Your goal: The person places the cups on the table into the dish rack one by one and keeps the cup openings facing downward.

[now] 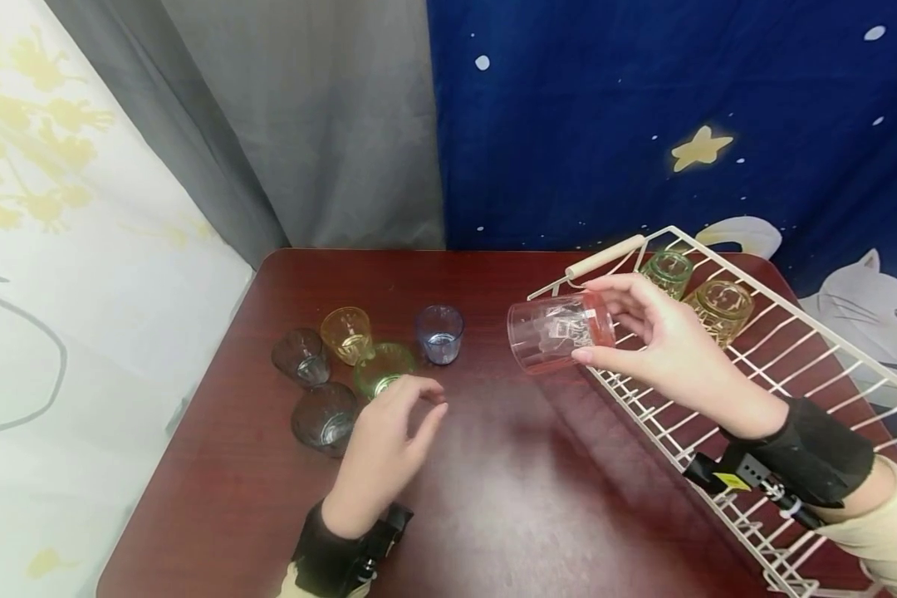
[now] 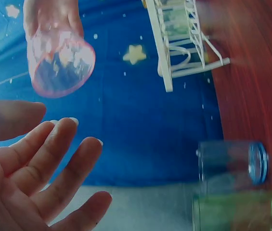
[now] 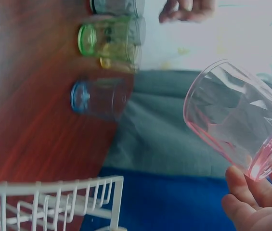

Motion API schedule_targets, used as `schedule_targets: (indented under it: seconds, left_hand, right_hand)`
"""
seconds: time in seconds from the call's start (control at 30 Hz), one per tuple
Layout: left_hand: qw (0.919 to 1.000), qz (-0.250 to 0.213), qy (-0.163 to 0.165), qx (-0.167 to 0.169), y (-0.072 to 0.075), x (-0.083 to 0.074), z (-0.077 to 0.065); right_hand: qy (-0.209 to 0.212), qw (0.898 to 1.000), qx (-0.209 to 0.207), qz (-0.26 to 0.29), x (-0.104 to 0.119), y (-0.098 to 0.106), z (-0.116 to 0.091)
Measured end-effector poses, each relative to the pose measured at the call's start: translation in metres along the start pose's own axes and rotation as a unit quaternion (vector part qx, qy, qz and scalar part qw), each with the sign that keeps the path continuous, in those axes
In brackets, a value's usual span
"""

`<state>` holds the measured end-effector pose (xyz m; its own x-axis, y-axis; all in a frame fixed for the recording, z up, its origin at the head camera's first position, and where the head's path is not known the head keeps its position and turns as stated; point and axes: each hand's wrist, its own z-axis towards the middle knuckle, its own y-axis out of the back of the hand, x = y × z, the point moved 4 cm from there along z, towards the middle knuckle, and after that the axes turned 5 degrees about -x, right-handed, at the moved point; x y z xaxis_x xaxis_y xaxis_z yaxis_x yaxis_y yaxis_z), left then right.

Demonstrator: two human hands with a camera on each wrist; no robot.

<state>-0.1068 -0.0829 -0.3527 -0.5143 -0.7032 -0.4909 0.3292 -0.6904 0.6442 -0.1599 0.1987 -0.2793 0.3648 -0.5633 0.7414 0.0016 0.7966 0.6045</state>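
Observation:
My right hand (image 1: 661, 332) grips a pink glass (image 1: 561, 332) by its base, tipped on its side with the mouth toward the left, in the air by the rack's left edge. My left hand (image 1: 389, 448) hovers above the table with loosely bent fingers and holds nothing. Close to it stand a green glass (image 1: 384, 363), a yellow glass (image 1: 347, 332) and two dark grey glasses, one nearer (image 1: 325, 419) and one farther (image 1: 301, 359). A blue glass (image 1: 440, 336) stands a little apart to their right. In the left wrist view the pink glass (image 2: 61, 67) shows its open mouth.
A white wire dish rack (image 1: 665, 448) with a pale handle (image 1: 605, 257) fills the right side of the table. Inside, a green glass (image 1: 669, 272) and an amber glass (image 1: 720, 309) stand upside down. Curtains hang behind the dark red table (image 1: 493, 515).

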Motion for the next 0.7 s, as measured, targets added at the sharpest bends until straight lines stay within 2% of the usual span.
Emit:
schedule_targets:
  seconds: [0.37,0.5,0.7]
  left_hand:
    - [0.9953,0.040,0.086,0.017,0.020,0.035,-0.013]
    - [0.9927,0.060,0.102,0.023,0.026,0.044,-0.018]
    - [0.9904,0.080,0.109,0.028,0.032,0.055,-0.028]
  right_hand:
    - [-0.060,0.996,-0.055,-0.032,-0.030,0.035,0.004]
    - [-0.083,0.993,-0.069,-0.051,-0.041,0.049,0.002]
    - [-0.116,0.987,-0.079,-0.079,-0.056,0.066,-0.005]
